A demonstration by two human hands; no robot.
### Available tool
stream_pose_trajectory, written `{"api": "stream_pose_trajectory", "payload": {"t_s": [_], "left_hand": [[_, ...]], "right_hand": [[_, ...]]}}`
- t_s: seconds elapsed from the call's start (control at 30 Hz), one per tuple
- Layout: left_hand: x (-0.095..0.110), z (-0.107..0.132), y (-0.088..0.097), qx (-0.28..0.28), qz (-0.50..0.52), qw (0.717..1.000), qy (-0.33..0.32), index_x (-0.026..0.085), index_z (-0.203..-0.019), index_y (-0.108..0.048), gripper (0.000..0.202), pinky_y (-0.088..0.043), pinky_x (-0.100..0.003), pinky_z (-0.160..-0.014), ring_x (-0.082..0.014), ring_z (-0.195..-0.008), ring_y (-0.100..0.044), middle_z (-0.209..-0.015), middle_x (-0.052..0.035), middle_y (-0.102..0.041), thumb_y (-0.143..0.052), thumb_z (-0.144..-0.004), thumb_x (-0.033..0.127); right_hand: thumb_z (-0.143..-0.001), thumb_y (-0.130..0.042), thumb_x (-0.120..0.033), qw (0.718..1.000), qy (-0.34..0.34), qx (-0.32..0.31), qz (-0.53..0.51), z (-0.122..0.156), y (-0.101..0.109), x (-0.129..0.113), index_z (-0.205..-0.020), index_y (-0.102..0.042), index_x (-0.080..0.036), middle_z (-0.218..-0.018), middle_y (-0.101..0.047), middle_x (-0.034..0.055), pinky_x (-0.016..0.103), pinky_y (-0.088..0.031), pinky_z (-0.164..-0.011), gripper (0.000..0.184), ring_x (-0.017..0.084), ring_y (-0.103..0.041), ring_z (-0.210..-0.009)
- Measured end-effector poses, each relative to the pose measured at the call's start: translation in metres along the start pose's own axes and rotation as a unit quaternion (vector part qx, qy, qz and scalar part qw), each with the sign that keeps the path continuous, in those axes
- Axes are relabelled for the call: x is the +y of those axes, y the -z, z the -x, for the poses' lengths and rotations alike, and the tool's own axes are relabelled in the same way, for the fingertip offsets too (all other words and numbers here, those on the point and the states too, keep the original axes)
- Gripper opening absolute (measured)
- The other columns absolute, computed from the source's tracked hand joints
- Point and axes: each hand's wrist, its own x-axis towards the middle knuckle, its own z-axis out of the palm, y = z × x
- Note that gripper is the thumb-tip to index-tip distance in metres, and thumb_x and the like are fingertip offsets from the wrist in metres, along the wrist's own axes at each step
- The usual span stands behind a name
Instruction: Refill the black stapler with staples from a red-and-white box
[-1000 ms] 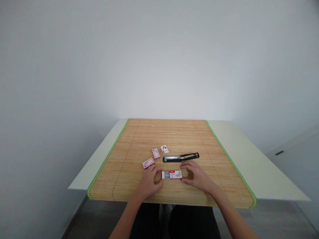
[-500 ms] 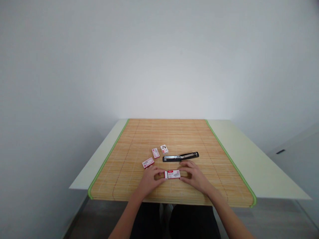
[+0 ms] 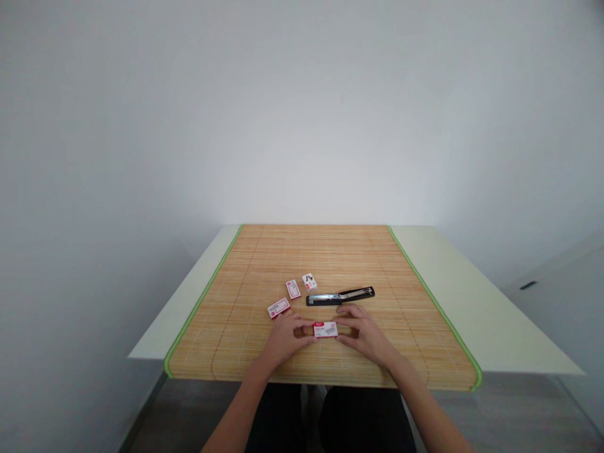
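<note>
Between my two hands, near the front of the bamboo mat, is a small red and white staple box [image 3: 325,329]. It looks closed, with its printed face up. My left hand [image 3: 285,336] pinches its left end between thumb and fingers. At the right end, the thumb and fingers of my right hand [image 3: 362,333] grip it the same way. Just beyond my right hand lies a black stapler [image 3: 340,296], unfolded flat with its metal inside showing. A red and white box [image 3: 279,307] lies right by the fingers of my left hand.
Two more small boxes lie farther back, a red and white one [image 3: 293,289] and a white one with a dark picture [image 3: 309,282]. The green-edged bamboo mat [image 3: 316,245] covers the middle of a white table [image 3: 476,308], which meets a wall at the back.
The tray end that stuck out at the left of the staple box has slid inside, so the box is now shorter. My hands have come closer together.
</note>
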Motion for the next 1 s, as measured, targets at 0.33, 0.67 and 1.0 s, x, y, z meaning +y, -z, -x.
{"api": "stream_pose_trajectory", "payload": {"t_s": [0.33, 0.67, 1.0], "left_hand": [[0.011, 0.011, 0.001, 0.054, -0.017, 0.998, -0.019, 0.036, -0.144, -0.057, 0.050, -0.041, -0.047, -0.113, -0.0262, -0.125, -0.054, -0.135, -0.0049, -0.062, -0.061, -0.096, 0.052], [0.024, 0.003, -0.008, 0.062, -0.088, 0.994, -0.033, 0.035, -0.154, -0.039, 0.052, -0.032, -0.050, -0.121, -0.0258, -0.145, -0.037, -0.159, -0.0038, -0.041, -0.048, -0.104, 0.044], [0.022, 0.000, -0.007, 0.059, -0.101, 0.993, -0.030, 0.033, -0.150, -0.046, 0.046, -0.032, -0.048, -0.123, -0.0238, -0.145, -0.039, -0.157, -0.0010, -0.046, -0.046, -0.105, 0.041]], "right_hand": [[-0.085, -0.075, -0.057, 0.948, -0.203, 0.134, -0.207, 0.027, 0.037, 0.060, -0.112, -0.072, -0.026, -0.110, -0.076, 0.0098, 0.053, -0.055, -0.099, 0.041, 0.030, -0.072, -0.101], [-0.072, -0.085, -0.059, 0.916, -0.173, 0.156, -0.327, -0.018, 0.047, 0.075, -0.127, -0.063, -0.030, -0.134, -0.068, 0.0082, 0.050, -0.047, -0.112, 0.066, 0.028, -0.062, -0.125], [-0.078, -0.083, -0.053, 0.908, -0.126, 0.155, -0.368, -0.027, 0.040, 0.058, -0.120, -0.069, -0.027, -0.125, -0.071, 0.0069, 0.046, -0.046, -0.112, 0.051, 0.027, -0.064, -0.120]]}}
